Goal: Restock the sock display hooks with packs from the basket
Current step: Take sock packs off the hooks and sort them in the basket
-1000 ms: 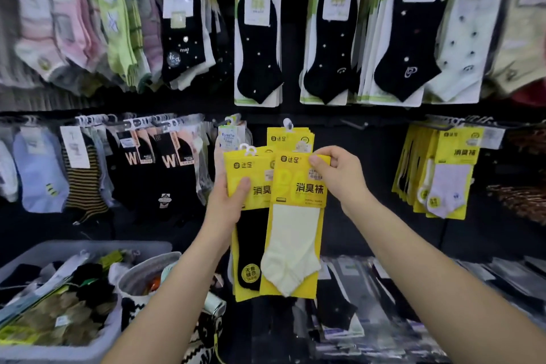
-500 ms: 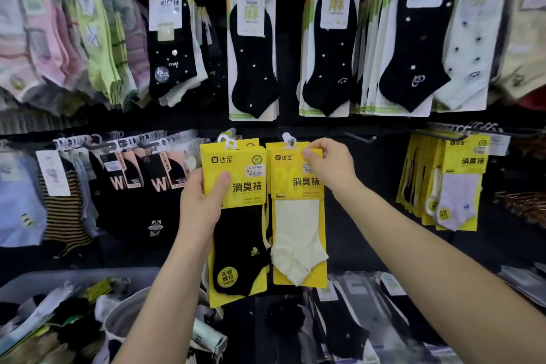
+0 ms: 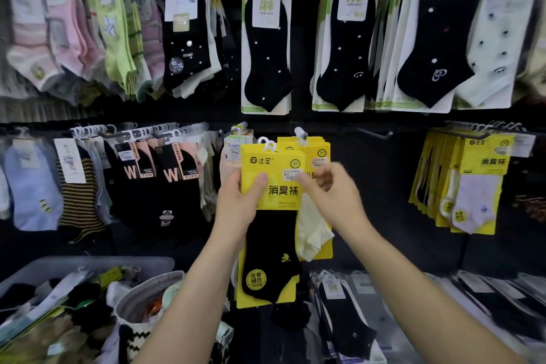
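Clothing shop, wall of display hooks (image 3: pixel 375 134) hung with carded sock packs (image 3: pixel 267 47), price labels

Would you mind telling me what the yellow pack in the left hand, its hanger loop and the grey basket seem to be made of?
The yellow pack looks like printed card with a slight sheen: flat, stiff edges. Its hanger loop seems glossy white plastic, from its highlights. The grey basket looks like matte moulded plastic, given its rounded rim, though it is blurred.

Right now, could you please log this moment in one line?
left hand: grips black-sock pack | right hand: at its edge, grip unclear | white-sock pack: hangs behind
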A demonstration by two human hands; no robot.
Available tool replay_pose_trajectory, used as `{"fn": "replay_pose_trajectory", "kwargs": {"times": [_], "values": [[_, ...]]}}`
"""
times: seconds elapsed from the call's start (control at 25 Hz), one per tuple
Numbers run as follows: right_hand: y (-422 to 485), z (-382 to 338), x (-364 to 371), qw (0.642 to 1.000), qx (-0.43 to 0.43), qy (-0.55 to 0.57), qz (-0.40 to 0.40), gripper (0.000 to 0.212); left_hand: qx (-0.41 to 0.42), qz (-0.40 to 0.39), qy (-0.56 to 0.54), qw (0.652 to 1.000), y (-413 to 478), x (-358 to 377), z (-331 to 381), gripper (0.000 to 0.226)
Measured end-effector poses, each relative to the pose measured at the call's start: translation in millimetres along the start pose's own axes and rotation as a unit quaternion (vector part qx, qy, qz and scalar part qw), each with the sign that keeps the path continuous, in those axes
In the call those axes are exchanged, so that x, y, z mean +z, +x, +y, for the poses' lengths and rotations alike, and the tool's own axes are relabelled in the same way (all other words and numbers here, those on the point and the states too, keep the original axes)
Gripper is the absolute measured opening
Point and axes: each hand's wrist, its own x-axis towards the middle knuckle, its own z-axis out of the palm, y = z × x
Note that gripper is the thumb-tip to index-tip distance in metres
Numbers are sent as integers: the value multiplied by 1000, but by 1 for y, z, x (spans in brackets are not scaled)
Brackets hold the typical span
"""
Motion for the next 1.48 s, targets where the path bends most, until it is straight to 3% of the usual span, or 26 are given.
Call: {"fn": "replay_pose_trajectory", "kwargs": {"times": [0.08, 0.24, 0.4, 0.52, 0.68, 0.84, 1.2, 1.48], "values": [[-12, 8, 6, 999, 27, 6, -45, 28, -8, -5, -6, 1000, -5, 11, -4, 17], [-9, 15, -3, 996, 43, 69, -26, 14, -16, -15, -8, 1000, -8, 18, -8, 27], [-9, 13, -12, 994, 56, 80, -41, 17, 5, -8, 12, 1000, -6, 16, -10, 25], [-1, -2, -22, 997, 5, 68, -23, 18, 16, -13, 7, 1000, -7, 17, -10, 17], [19, -37, -24, 990, -109, -70, -58, 4, 38, -28, 11, 999, -5, 18, -8, 13], [36, -58, -30, 991, -74, -66, -85, 14, 47, -23, -8, 999, -4, 14, -6, 10], [78, -71, -41, 997, -10, -76, -27, 13, 49, 83, 40, 995, 7, -21, -4, 15], [76, -67, -47, 979, 3, -146, -141, 13, 22, 111, 13, 993, 16, -41, -1, 13]]}}
